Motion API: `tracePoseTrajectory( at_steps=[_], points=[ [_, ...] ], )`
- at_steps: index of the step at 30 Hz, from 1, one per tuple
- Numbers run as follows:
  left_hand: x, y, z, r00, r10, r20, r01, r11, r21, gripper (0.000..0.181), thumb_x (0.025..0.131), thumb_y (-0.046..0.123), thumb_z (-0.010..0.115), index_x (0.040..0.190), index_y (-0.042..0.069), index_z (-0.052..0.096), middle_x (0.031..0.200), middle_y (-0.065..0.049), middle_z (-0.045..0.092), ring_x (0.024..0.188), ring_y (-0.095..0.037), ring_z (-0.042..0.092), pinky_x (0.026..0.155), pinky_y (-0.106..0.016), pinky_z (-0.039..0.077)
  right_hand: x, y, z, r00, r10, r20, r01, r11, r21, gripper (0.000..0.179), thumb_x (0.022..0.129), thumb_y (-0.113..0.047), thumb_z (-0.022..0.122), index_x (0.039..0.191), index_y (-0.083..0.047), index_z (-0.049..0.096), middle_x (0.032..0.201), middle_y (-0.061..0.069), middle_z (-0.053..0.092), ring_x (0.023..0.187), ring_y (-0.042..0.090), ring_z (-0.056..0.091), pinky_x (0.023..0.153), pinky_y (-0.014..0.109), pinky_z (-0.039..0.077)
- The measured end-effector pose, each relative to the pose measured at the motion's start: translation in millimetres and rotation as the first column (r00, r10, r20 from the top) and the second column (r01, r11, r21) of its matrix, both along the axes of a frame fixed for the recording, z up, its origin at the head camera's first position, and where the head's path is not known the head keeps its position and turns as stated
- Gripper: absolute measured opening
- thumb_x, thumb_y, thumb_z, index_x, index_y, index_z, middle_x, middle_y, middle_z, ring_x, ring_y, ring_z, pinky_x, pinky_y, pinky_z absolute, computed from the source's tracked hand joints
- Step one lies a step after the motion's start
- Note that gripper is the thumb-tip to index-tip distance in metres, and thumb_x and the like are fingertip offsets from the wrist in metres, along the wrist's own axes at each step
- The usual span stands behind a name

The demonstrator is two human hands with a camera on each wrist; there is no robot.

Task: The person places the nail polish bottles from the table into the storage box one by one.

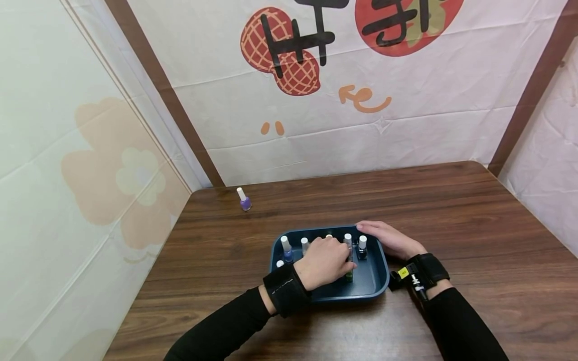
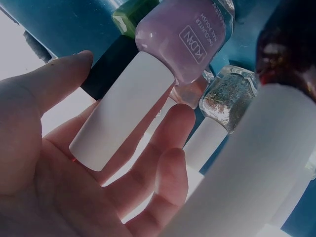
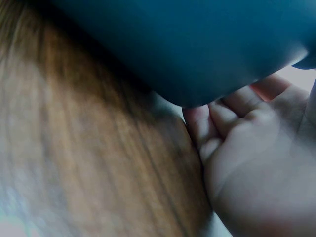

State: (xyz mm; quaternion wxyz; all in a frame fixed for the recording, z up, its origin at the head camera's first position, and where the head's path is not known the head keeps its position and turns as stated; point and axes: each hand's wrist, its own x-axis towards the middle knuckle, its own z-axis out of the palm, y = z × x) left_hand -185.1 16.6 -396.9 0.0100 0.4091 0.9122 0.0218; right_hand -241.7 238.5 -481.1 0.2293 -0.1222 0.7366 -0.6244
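My left hand (image 1: 326,261) reaches down into a dark blue tray (image 1: 370,290) of nail polish bottles. In the left wrist view, its thumb and index finger pinch the black cap (image 2: 109,69) of a green nail polish bottle (image 2: 129,19). A lilac nail polish bottle (image 2: 180,37) with a white cap lies across the view in front of those fingers. Near the other fingers is a glitter nail polish bottle (image 2: 228,98). My right hand (image 1: 395,240) holds the tray at its far right corner; in the right wrist view its bent fingertips disappear behind the tray wall (image 3: 197,54).
A purple nail polish bottle (image 1: 245,202) stands alone toward the back left of the wooden table (image 1: 451,220). Inside the tray are a blue bottle (image 1: 287,250) on the left and a dark bottle (image 1: 363,249) at the right. A printed cloth (image 1: 406,95) hangs behind the table.
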Motion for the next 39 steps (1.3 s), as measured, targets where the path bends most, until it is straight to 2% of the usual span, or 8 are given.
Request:
tracePoseTrajectory(
  at_steps=[13, 25, 32, 35, 39],
  points=[
    [0.1, 0.1, 0.2, 1.0, -0.002, 0.008, 0.002, 1.0, 0.004, 0.027, 0.093, 0.036, 0.063, 0.075, 0.016, 0.068, 0.053, 0.008, 0.046, 0.048, -0.003, 0.045, 0.042, -0.015, 0.032, 0.8, -0.6, 1.4, 1.0, 0.0, 0.002, 0.0, 1.0, -0.003, 0.059, 0.101, -0.042, 0.042, 0.142, 0.0, 0.041, 0.141, 0.019, 0.046, 0.124, 0.024, 0.047, 0.103, 0.039, 0.043],
    [1.2, 0.2, 2.1, 1.0, 0.008, -0.003, -0.008, 1.0, -0.012, 0.027, 0.092, 0.038, 0.063, 0.077, 0.017, 0.069, 0.053, 0.008, 0.046, 0.049, -0.003, 0.045, 0.042, -0.015, 0.033, 0.7, 0.2, 0.3, 1.0, -0.007, -0.015, 0.007, 1.0, 0.023, 0.062, 0.101, -0.043, 0.042, 0.144, 0.001, 0.039, 0.145, 0.022, 0.042, 0.129, 0.026, 0.043, 0.104, 0.04, 0.042],
    [2.1, 0.3, 3.5, 1.0, 0.009, 0.007, -0.009, 1.0, -0.008, 0.028, 0.092, 0.038, 0.063, 0.077, 0.016, 0.07, 0.052, 0.008, 0.047, 0.046, -0.002, 0.045, 0.04, -0.014, 0.034, 1.6, -0.6, 0.8, 1.0, -0.018, -0.012, 0.018, 1.0, 0.015, 0.059, 0.101, -0.043, 0.044, 0.141, 0.0, 0.044, 0.138, 0.018, 0.05, 0.119, 0.021, 0.05, 0.098, 0.035, 0.046],
    [2.4, -1.0, 4.2, 1.0, 0.006, 0.012, -0.006, 1.0, 0.009, 0.027, 0.093, 0.038, 0.062, 0.079, 0.016, 0.071, 0.052, 0.009, 0.048, 0.044, -0.001, 0.045, 0.04, -0.014, 0.033, 1.4, -0.4, 0.5, 1.0, -0.008, -0.012, 0.008, 1.0, 0.011, 0.059, 0.101, -0.043, 0.043, 0.141, 0.0, 0.043, 0.138, 0.018, 0.05, 0.12, 0.021, 0.05, 0.101, 0.037, 0.044],
    [2.4, -4.7, 7.1, 0.999, 0.033, 0.021, -0.034, 0.998, 0.05, 0.028, 0.092, 0.039, 0.062, 0.08, 0.016, 0.073, 0.051, 0.009, 0.047, 0.044, 0.0, 0.045, 0.04, -0.015, 0.033, -0.1, -0.1, -0.3, 1.0, 0.009, -0.01, -0.009, 1.0, -0.012, 0.058, 0.101, -0.042, 0.043, 0.139, 0.0, 0.045, 0.13, 0.013, 0.056, 0.115, 0.018, 0.054, 0.098, 0.036, 0.046]
  ],
)
